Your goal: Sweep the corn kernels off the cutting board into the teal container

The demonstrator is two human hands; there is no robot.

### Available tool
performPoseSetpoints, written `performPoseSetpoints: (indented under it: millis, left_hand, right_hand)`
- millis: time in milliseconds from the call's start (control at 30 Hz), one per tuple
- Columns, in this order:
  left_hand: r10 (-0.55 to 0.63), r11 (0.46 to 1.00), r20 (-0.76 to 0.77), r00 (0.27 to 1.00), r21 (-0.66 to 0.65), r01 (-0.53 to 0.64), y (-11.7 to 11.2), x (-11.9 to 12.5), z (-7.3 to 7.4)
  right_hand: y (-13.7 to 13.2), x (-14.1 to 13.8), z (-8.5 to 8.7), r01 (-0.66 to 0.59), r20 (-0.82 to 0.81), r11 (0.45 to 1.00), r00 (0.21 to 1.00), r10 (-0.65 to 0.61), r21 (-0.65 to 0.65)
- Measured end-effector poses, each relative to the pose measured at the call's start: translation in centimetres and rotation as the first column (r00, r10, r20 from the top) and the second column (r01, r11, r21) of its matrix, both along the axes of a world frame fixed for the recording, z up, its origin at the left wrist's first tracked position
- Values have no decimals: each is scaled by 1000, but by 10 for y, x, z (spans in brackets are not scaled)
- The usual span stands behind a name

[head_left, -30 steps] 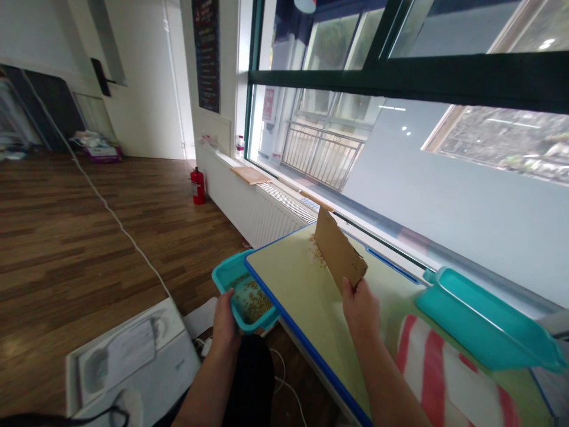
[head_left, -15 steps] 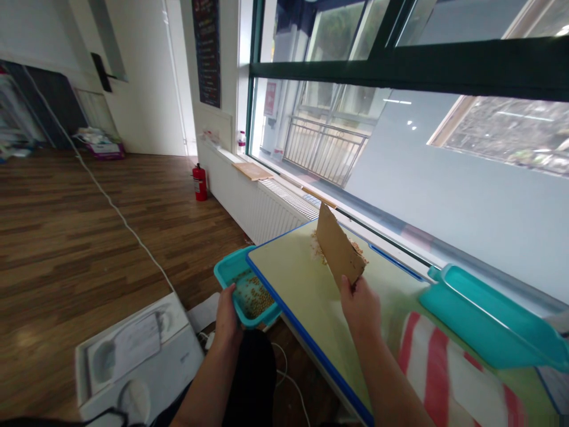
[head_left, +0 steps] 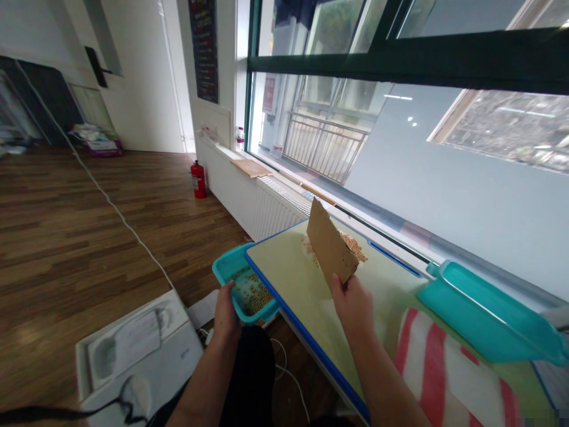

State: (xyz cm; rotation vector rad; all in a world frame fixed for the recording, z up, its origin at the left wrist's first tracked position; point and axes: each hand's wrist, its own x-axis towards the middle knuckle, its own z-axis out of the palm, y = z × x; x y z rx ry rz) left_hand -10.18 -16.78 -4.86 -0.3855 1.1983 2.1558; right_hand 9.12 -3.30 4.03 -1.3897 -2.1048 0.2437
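My left hand grips the near rim of a teal plastic tray, held just under the blue-edged side of the table. Many small tan grains, like beans or kernels, lie in the tray. In my right hand is a piece of brown cardboard, clasped at its near corner and tilted over the pale yellow tabletop. A pile of similar grains shows behind the cardboard, with some crumbs at its left edge. The cardboard hides part of the pile.
A second teal tray sits at the table's right, beside a red-and-white striped cloth. A radiator and window ledge border the far side. On the floor are a white box, a cable and a fire extinguisher.
My right hand has moved the cardboard slightly left, toward the tray, and more of the grain pile shows behind it. My left hand keeps holding the tray in nearly the same place.
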Motion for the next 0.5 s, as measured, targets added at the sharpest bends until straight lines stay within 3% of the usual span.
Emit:
performPoseSetpoints:
  millis: [300,500]
  left_hand:
    - [-29,999,71,997,31,26,0,1,8]
    - [-15,1000,68,998,17,14,1,0,2]
  right_hand:
    - [-4,-3,-2,-30,1,997,1000,30,78]
    - [-5,-1,-6,-10,-1,983,1000,10,185]
